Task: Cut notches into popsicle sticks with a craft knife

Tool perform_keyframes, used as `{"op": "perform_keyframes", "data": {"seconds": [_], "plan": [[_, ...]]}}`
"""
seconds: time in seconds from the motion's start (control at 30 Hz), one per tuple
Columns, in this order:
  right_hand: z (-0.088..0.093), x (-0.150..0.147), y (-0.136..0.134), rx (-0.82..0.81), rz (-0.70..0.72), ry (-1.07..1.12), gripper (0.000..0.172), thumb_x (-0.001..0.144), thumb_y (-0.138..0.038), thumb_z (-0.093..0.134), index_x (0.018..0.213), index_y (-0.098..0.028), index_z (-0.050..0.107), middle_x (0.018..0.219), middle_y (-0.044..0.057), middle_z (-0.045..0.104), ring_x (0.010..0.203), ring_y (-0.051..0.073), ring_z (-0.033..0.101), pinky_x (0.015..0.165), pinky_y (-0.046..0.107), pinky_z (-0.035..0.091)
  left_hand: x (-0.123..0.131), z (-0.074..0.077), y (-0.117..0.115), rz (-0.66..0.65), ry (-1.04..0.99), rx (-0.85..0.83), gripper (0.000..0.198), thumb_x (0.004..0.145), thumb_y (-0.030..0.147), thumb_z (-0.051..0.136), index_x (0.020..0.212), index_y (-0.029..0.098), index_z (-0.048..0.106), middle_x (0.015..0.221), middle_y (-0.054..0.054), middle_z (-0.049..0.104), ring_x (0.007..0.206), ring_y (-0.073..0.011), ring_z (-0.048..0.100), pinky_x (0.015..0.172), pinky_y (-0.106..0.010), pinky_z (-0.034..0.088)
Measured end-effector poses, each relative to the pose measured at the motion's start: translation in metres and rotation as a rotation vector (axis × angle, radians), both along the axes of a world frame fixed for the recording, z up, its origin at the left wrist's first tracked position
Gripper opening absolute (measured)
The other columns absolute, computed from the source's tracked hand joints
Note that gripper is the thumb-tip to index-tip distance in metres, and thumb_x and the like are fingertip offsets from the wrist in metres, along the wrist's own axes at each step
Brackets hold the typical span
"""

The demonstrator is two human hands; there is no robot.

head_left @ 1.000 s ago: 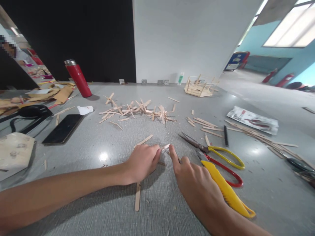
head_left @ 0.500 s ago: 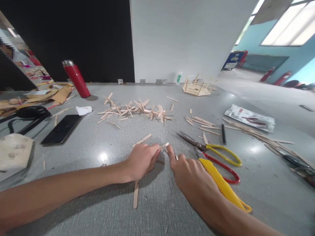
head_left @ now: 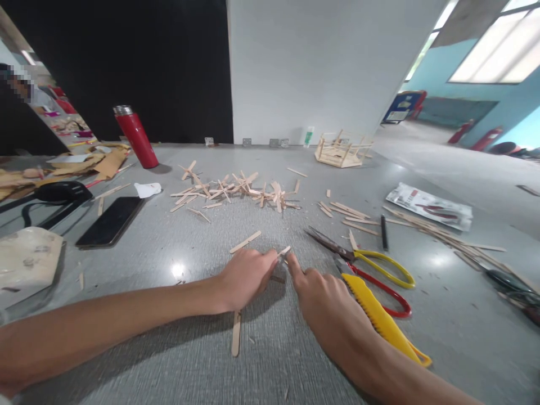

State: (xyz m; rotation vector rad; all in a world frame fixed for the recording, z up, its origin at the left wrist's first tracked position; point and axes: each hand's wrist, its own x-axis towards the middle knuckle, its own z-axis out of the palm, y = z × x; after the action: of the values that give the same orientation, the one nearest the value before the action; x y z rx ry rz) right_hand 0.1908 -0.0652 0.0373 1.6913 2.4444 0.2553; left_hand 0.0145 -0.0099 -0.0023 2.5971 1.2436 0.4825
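My left hand (head_left: pixel 248 275) is closed, pinching a thin wooden craft stick (head_left: pixel 285 250) whose pale tip sticks out past the thumb. Close against that tip is my right hand (head_left: pixel 324 292), its index finger stretched forward and the other fingers curled. Whatever those curled fingers may hold is hidden. One flat craft stick (head_left: pixel 245 241) lies beyond my left hand, and another (head_left: pixel 236 334) lies partly under it. Beside my right forearm are scissors (head_left: pixel 350 254) with yellow and red loops and a yellow-handled tool (head_left: pixel 379 318).
A pile of joined and loose sticks (head_left: pixel 240 188) lies farther back. A stick-built frame (head_left: pixel 341 152) stands at back right. Leftward are a red flask (head_left: pixel 137 138), a phone (head_left: pixel 110 221) and a paper-like container (head_left: pixel 31 259). Rightward lie a white packet (head_left: pixel 430 206) and more sticks (head_left: pixel 447 239).
The view has shifted slightly. Both hands stay close together around the stick, with the right index fingertip slightly lower against its tip. A metallic glint near the right fingers no longer shows.
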Motion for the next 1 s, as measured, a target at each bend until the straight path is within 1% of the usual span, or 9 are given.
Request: {"op": "perform_keyframes", "data": {"seconds": [0.13, 0.2, 0.37, 0.53, 0.63, 0.7, 0.8, 0.87, 1.0], "plan": [[-0.001, -0.001, 0.002, -0.039, -0.015, 0.012, 0.065, 0.086, 0.005, 0.049, 0.149, -0.012, 0.05, 0.088, 0.011, 0.076, 0.071, 0.022, 0.074, 0.059, 0.029, 0.052, 0.002, 0.0, -0.004, 0.04, 0.024, 0.01, 0.036, 0.109, 0.027, 0.029, 0.087, 0.019, 0.056, 0.062, 0.0, 0.056, 0.052, -0.0179, 0.054, 0.053, -0.031, 0.035], [0.0, -0.002, 0.003, -0.057, -0.024, 0.043, 0.062, 0.087, 0.006, 0.046, 0.146, -0.01, 0.052, 0.088, 0.012, 0.076, 0.07, 0.023, 0.074, 0.058, 0.029, 0.05, 0.003, -0.001, -0.005, 0.06, 0.03, 0.015, 0.038, 0.11, 0.027, 0.027, 0.087, 0.019, 0.057, 0.063, -0.001, 0.058, 0.053, -0.0187, 0.055, 0.053, -0.031, 0.035], [0.008, 0.0, 0.005, -0.092, -0.016, 0.192, 0.038, 0.1, -0.007, 0.038, 0.126, -0.016, 0.064, 0.078, 0.005, 0.073, 0.061, 0.014, 0.067, 0.054, 0.024, 0.042, 0.002, -0.004, -0.005, 0.051, 0.024, 0.021, 0.04, 0.11, 0.029, 0.024, 0.087, 0.019, 0.056, 0.062, 0.0, 0.056, 0.052, -0.0174, 0.052, 0.052, -0.031, 0.03], [0.012, 0.008, 0.009, -0.088, 0.021, 0.276, 0.038, 0.102, -0.01, 0.032, 0.109, -0.02, 0.068, 0.078, 0.002, 0.072, 0.063, 0.012, 0.063, 0.058, 0.022, 0.041, 0.0, -0.006, -0.004, 0.035, 0.01, 0.022, 0.038, 0.11, 0.027, 0.025, 0.087, 0.02, 0.054, 0.061, 0.002, 0.053, 0.051, -0.0165, 0.049, 0.052, -0.031, 0.028], [0.01, 0.007, 0.008, -0.088, 0.027, 0.282, 0.038, 0.102, -0.011, 0.033, 0.112, -0.021, 0.068, 0.077, 0.001, 0.071, 0.062, 0.012, 0.063, 0.058, 0.022, 0.042, 0.0, -0.006, -0.004, 0.028, 0.009, 0.019, 0.037, 0.11, 0.027, 0.025, 0.087, 0.02, 0.054, 0.062, 0.002, 0.055, 0.052, -0.0164, 0.051, 0.052, -0.031, 0.029], [0.007, 0.004, 0.005, -0.074, 0.007, 0.258, 0.039, 0.099, -0.009, 0.037, 0.124, -0.018, 0.066, 0.076, 0.004, 0.071, 0.06, 0.014, 0.064, 0.057, 0.023, 0.043, 0.001, -0.004, -0.005, 0.038, 0.012, 0.019, 0.039, 0.11, 0.029, 0.025, 0.087, 0.02, 0.054, 0.065, 0.001, 0.058, 0.054, -0.0169, 0.054, 0.053, -0.031, 0.03], [0.004, -0.002, 0.0, -0.042, -0.022, 0.215, 0.05, 0.092, -0.004, 0.044, 0.139, -0.012, 0.058, 0.076, 0.009, 0.072, 0.061, 0.017, 0.066, 0.055, 0.025, 0.044, 0.002, -0.002, -0.006, 0.056, 0.018, 0.018, 0.041, 0.111, 0.03, 0.025, 0.085, 0.02, 0.054, 0.066, -0.001, 0.061, 0.054, -0.0175, 0.055, 0.053, -0.031, 0.031], [0.005, -0.003, -0.002, -0.033, -0.02, 0.212, 0.05, 0.091, -0.003, 0.045, 0.137, -0.013, 0.06, 0.076, 0.009, 0.072, 0.061, 0.017, 0.066, 0.055, 0.024, 0.044, 0.002, -0.002, -0.006, 0.057, 0.023, 0.023, 0.04, 0.111, 0.028, 0.025, 0.085, 0.02, 0.055, 0.066, -0.001, 0.061, 0.055, -0.0178, 0.056, 0.053, -0.031, 0.032], [0.012, 0.002, 0.003, -0.036, 0.006, 0.252, 0.038, 0.098, -0.009, 0.04, 0.119, -0.02, 0.07, 0.074, 0.004, 0.072, 0.061, 0.015, 0.065, 0.056, 0.022, 0.044, 0.0, -0.008, -0.003, 0.024, 0.039, 0.043, 0.036, 0.109, 0.026, 0.026, 0.09, 0.02, 0.056, 0.065, -0.001, 0.06, 0.054, -0.0187, 0.056, 0.053, -0.031, 0.032]]}}
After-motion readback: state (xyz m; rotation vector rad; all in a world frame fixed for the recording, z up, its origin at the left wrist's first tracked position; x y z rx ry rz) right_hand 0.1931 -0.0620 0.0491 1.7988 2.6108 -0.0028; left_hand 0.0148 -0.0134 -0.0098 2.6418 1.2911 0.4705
